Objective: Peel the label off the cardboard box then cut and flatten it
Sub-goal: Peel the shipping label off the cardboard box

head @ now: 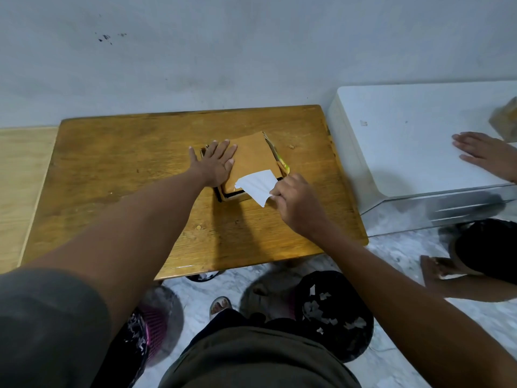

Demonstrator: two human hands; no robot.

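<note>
Wooden tabletop [112,169] against a pale wall carries the cardboard box [251,158], flat side up. Our left hand [216,163] presses on the box's far-left part, fingers straight and spread. Our right hand [293,200] pinches the white label [257,186], fingers clamped on its near corner; the label's far edge lies on the box, just beyond the fingertips.

Step in hand, we judge: peeling, nearly complete. Next move calls for a steady pull away from the box, then a cutting tool.

Unclear: whether any glue holds the label yet; a narrow yellow-green object [281,163] beside the box, unidentifiable. Another person's hand [486,152] rests on a white cabinet [405,141].
</note>
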